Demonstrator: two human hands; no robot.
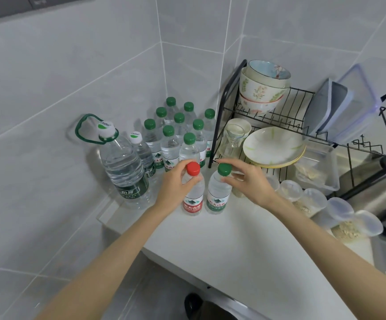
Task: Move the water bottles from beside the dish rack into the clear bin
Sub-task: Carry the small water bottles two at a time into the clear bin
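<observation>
Fingers of my left hand (175, 184) curl round the neck of a red-capped water bottle (193, 199), and those of my right hand (249, 181) pinch a green-capped water bottle (218, 195) just below its cap. At far left the clear bin (109, 215) sits in the tiled corner and holds a large handled bottle (125, 167). Behind and to the right of it stands a cluster of small green-capped bottles (170, 144). My two bottles stand upright, almost touching, in front of this cluster on the white counter (233, 250). I cannot tell if their bases are inside the bin. The black dish rack (219, 116) is just beside them on the right.
</observation>
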